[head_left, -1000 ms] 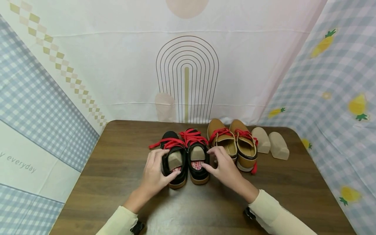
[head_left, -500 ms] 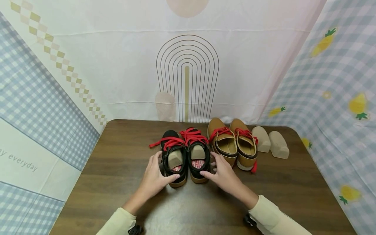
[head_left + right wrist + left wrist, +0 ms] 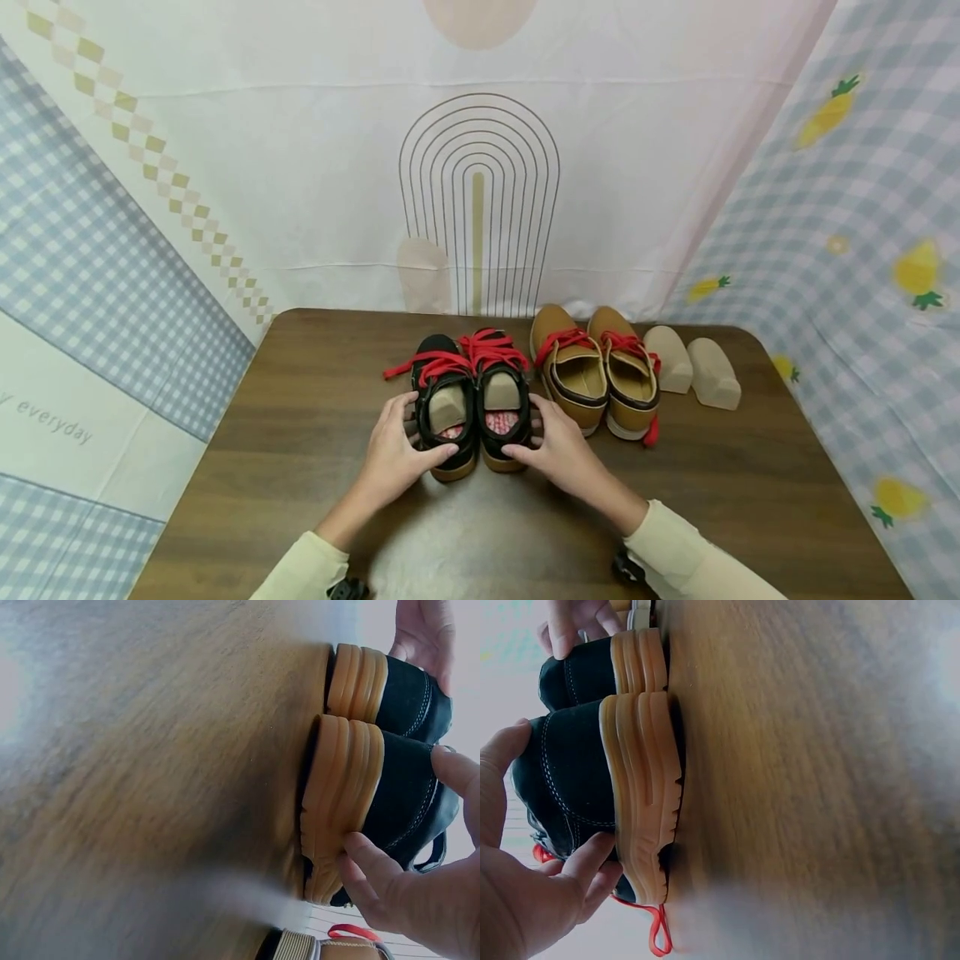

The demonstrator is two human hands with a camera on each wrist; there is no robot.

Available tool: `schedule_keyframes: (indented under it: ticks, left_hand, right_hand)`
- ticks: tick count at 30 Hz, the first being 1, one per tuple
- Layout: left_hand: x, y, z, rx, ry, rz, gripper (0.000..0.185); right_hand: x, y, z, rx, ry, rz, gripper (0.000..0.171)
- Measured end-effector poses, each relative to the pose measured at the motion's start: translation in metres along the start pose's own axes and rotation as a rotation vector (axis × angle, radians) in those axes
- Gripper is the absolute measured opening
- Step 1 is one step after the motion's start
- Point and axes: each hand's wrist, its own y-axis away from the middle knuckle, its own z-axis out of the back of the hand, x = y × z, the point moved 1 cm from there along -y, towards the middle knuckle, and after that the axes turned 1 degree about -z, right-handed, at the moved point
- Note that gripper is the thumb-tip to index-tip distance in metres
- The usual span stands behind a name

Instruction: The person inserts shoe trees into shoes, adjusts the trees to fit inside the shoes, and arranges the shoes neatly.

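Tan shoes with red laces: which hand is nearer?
Right. The right hand grips the right black shoe, directly beside the tan shoes. The left hand grips the left black shoe, on the far side of the black pair.

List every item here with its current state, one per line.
Left hand: grips left black shoe.
Right hand: grips right black shoe.
Black shoes: upright, side by side, inserts inside.
Tan shoes: upright, empty.
Two inserts: loose on table.

Just beyond the right hand stand 2 tan shoes with red laces; farther right lie 2 beige shoe inserts on the wooden table.
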Motion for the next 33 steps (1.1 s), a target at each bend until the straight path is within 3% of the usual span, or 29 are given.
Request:
schedule_keyframes:
  ticks: [19, 33]
  left_hand:
    - [0.013, -0.031, 0.017, 0.029, 0.043, 0.035, 0.093]
    - [0.026, -0.058, 0.044, 0.098, 0.049, 0.021, 0.089]
  right_hand:
    - [0.015, -0.028, -0.013, -0.005, 0.061, 0.042, 0.086]
    - [0.031, -0.056, -0.03, -0.019, 0.081, 0.093, 0.083]
